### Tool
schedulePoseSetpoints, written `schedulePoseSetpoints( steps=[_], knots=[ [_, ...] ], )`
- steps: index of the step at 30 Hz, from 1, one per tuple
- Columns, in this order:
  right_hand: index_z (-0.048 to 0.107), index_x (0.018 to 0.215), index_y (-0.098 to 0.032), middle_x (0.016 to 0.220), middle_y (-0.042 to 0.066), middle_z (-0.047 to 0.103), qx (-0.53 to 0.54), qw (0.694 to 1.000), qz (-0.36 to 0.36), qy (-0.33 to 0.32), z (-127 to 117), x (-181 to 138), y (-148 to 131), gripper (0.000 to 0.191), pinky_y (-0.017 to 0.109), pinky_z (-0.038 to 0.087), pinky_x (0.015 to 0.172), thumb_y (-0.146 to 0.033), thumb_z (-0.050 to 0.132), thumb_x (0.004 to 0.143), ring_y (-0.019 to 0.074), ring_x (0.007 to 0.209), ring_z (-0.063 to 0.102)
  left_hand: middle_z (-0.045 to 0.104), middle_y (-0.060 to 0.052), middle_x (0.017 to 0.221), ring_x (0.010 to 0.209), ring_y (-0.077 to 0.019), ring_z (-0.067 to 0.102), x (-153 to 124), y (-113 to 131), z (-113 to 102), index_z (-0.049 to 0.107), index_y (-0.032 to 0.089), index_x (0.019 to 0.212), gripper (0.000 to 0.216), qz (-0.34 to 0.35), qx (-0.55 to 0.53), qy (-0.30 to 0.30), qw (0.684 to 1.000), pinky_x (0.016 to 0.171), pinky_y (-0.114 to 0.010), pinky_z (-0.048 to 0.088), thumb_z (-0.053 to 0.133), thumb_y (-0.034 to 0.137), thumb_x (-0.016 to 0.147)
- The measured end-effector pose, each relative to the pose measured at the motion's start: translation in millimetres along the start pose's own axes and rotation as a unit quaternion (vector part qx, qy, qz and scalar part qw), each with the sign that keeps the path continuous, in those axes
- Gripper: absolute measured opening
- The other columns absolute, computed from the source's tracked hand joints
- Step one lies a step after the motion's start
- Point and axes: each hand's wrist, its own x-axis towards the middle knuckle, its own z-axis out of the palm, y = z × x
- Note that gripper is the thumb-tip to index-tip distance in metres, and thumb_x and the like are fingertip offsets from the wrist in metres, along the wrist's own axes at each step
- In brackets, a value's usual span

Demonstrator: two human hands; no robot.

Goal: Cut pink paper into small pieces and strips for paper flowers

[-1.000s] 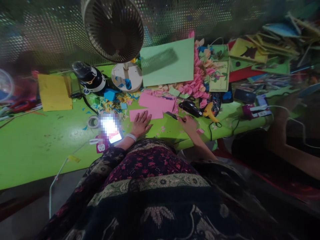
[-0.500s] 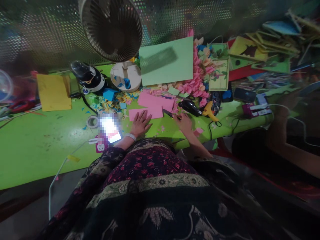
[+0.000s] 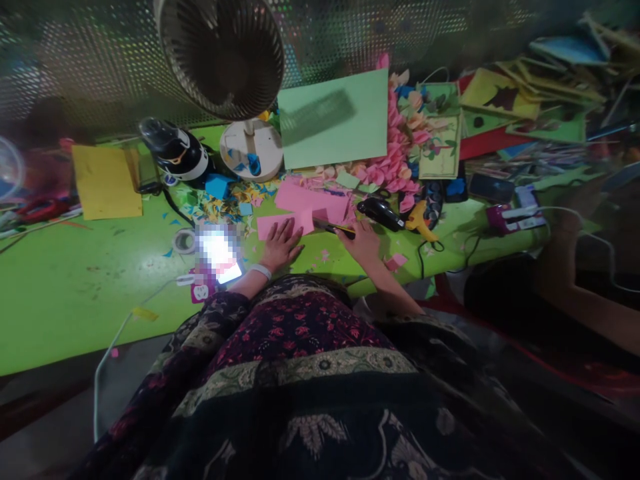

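Two pink sheets [image 3: 310,200] lie on the green surface [image 3: 75,287] before one fan [image 3: 225,57]. Left hand [image 3: 281,243] rests flat, fingers spread, on the nearer sheet. Right hand [image 3: 364,241] has its grip closed around one slim dark tool [image 3: 334,229].

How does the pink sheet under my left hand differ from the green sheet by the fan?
The pink sheet is smaller than the green sheet. The left hand presses the pink sheet flat; the green sheet lies untouched farther back. Both are plain rectangular paper.
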Motion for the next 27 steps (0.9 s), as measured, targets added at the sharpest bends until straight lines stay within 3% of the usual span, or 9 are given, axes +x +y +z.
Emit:
schedulePoseSetpoints(
  steps=[6, 14, 18, 20, 24, 27],
  knots=[
    [0.067, 0.102, -0.020, 0.110, 0.015, 0.070, 0.004, 1.000, -0.011, -0.016, 1, 0, -9, 0.040, 0.037, 0.048, 0.090, -0.057, 0.052, 0.102, 0.0286, 0.109, 0.063, 0.025, -0.011, 0.175, 0.165, -0.0272, 0.018, 2, -1, 0, 0.045, 0.025, 0.162, 0.061, 0.000, 0.000, 0.003, 1.000, 0.134, -0.056, 0.009, 0.044, 0.051, 0.106],
    [0.070, 0.099, -0.019, 0.108, 0.015, 0.072, 0.003, 0.995, 0.102, -0.008, 5, 4, 14, 0.044, 0.035, 0.048, 0.081, -0.060, 0.053, 0.099, 0.0282, 0.101, 0.065, 0.036, -0.009, 0.172, 0.162, -0.0287, 0.027, 1, 2, -6, 0.050, 0.027, 0.158, 0.057, -0.002, -0.003, 0.007, 1.000, 0.134, -0.055, 0.013, 0.044, 0.051, 0.106],
    [0.070, 0.099, -0.019, 0.108, 0.015, 0.072, 0.017, 0.994, 0.105, -0.006, 8, 5, 18, 0.045, 0.036, 0.049, 0.081, -0.060, 0.052, 0.099, 0.0283, 0.099, 0.066, 0.053, -0.014, 0.160, 0.149, -0.0326, 0.046, 24, 6, -17, 0.054, 0.020, 0.155, 0.061, -0.049, -0.019, 0.039, 0.998, 0.130, -0.052, 0.026, 0.048, 0.055, 0.105],
    [0.070, 0.099, -0.020, 0.108, 0.015, 0.073, 0.027, 0.996, 0.086, 0.003, 7, 4, 18, 0.043, 0.037, 0.050, 0.083, -0.058, 0.051, 0.099, 0.0287, 0.103, 0.065, 0.054, -0.017, 0.158, 0.144, -0.0347, 0.049, 43, 7, -22, 0.051, 0.016, 0.156, 0.071, -0.066, -0.031, 0.064, 0.995, 0.125, -0.049, 0.034, 0.056, 0.060, 0.100],
    [0.070, 0.101, -0.021, 0.110, 0.014, 0.072, 0.042, 0.997, 0.057, 0.008, 1, 1, 16, 0.039, 0.037, 0.050, 0.087, -0.055, 0.052, 0.101, 0.0278, 0.106, 0.065, 0.057, -0.018, 0.153, 0.142, -0.0361, 0.050, 74, 3, -30, 0.051, 0.016, 0.155, 0.082, -0.026, -0.048, 0.065, 0.996, 0.124, -0.049, 0.035, 0.071, 0.063, 0.091],
    [0.069, 0.100, -0.020, 0.113, 0.014, 0.072, 0.038, 0.998, 0.052, 0.007, -2, -2, 15, 0.038, 0.036, 0.050, 0.087, -0.055, 0.053, 0.101, 0.0271, 0.106, 0.066, 0.071, -0.014, 0.133, 0.134, -0.0335, 0.058, 84, -4, -32, 0.058, 0.019, 0.148, 0.071, 0.001, -0.083, 0.056, 0.995, 0.124, -0.051, 0.032, 0.075, 0.056, 0.090]
  ],
)
